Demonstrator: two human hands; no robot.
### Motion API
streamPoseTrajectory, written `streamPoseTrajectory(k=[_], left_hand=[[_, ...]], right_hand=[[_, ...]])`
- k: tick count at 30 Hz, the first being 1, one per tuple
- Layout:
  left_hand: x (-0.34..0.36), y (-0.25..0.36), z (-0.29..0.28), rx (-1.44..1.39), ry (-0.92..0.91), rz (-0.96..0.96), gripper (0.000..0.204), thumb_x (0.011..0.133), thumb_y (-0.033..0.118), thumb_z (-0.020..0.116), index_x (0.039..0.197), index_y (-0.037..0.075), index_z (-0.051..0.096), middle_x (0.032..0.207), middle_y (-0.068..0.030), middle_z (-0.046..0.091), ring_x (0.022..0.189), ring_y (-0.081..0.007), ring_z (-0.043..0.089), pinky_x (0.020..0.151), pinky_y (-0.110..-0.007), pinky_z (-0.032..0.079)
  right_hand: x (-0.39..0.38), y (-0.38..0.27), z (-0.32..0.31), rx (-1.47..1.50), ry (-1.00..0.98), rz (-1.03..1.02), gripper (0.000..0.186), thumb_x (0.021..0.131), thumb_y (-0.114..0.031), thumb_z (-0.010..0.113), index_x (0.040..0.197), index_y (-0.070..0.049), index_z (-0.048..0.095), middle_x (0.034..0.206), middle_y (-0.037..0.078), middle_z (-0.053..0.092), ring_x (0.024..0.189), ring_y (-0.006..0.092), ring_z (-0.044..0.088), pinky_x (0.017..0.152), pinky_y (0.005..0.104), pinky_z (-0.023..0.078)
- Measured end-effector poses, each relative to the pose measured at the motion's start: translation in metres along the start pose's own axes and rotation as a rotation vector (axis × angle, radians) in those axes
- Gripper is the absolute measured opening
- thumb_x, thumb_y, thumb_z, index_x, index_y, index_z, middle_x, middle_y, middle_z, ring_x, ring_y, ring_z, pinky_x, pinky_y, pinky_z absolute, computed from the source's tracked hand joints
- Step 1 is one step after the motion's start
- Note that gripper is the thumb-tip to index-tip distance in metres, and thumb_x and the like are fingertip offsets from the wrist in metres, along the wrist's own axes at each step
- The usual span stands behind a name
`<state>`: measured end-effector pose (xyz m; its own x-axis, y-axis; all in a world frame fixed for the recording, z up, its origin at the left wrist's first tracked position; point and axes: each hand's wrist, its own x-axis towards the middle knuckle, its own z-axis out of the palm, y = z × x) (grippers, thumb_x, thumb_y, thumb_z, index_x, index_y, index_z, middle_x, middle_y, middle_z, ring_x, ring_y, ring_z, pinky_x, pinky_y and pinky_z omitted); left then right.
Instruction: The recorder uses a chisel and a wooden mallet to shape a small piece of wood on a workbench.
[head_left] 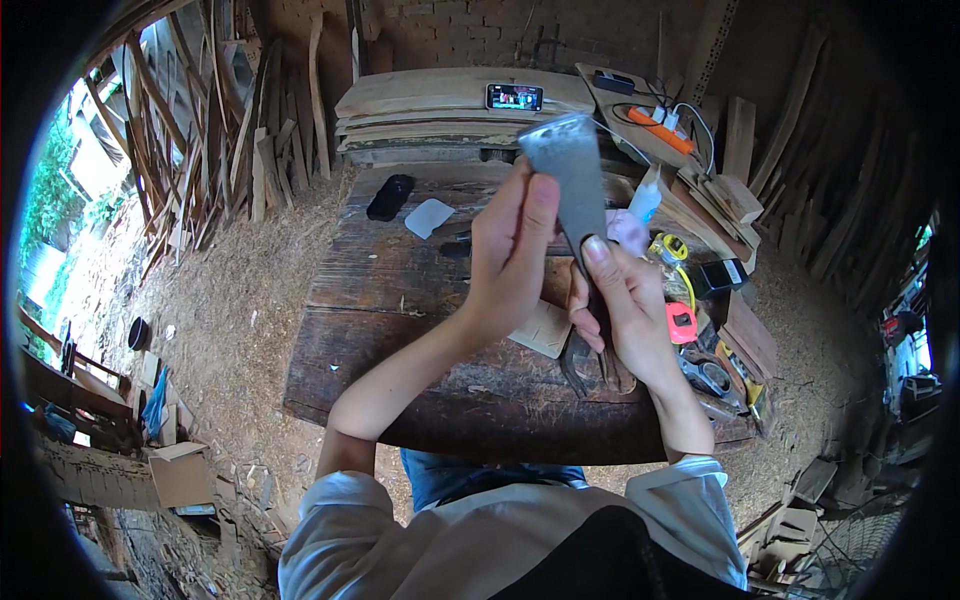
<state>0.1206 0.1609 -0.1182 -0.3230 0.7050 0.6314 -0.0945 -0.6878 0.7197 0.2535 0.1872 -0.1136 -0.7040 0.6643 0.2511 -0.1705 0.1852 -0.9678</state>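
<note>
A flat grey steel blade (572, 175), flared wide at its top edge and tapering to a narrow neck, is raised above the workbench (380, 270). My right hand (632, 300) is closed round its narrow lower part, with the thumb pressed along the face. My left hand (508, 250) is at the blade's left side. Its thumb points up beside the metal, and its fingertips reach behind the wide end, partly hidden. Beneath my hands lie a pale flat board (543, 330) and a dark, curved tool part (574, 362), which I cannot make out fully.
Right on the bench are a pink tape measure (682, 323), a yellow tape measure (668, 247), a white-and-blue bottle (646, 198) and a black box (722, 275). A phone (515, 97) leans on stacked planks (420, 105) behind. An orange power strip (660, 130) and cables are at back right.
</note>
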Motion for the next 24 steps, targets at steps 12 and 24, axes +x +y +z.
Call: streamPoseTrajectory(k=[12,24], left_hand=[[-0.005,-0.011,-0.006,0.309,-0.188,0.099,0.051,0.103,0.032,0.026,0.142,-0.001,0.025,0.11,-0.0051,0.054,0.092,-0.0076,0.051,0.083,-0.023,0.042],[0.001,0.0,-0.01,0.192,-0.061,0.069,0.046,0.102,0.022,0.03,0.139,-0.006,0.03,0.144,-0.0153,0.034,0.131,-0.0188,0.034,0.107,-0.03,0.024]], right_hand=[[-0.003,-0.011,-0.008,0.067,-0.033,0.008,0.045,0.101,-0.037,0.036,0.072,-0.004,0.046,0.051,0.002,0.043,0.039,0.0059,0.038,0.038,0.0212,0.031],[-0.002,-0.002,-0.004,0.021,-0.075,0.036,0.042,0.102,-0.034,0.036,0.074,-0.003,0.046,0.051,0.004,0.044,0.038,0.0075,0.038,0.037,0.021,0.031]])
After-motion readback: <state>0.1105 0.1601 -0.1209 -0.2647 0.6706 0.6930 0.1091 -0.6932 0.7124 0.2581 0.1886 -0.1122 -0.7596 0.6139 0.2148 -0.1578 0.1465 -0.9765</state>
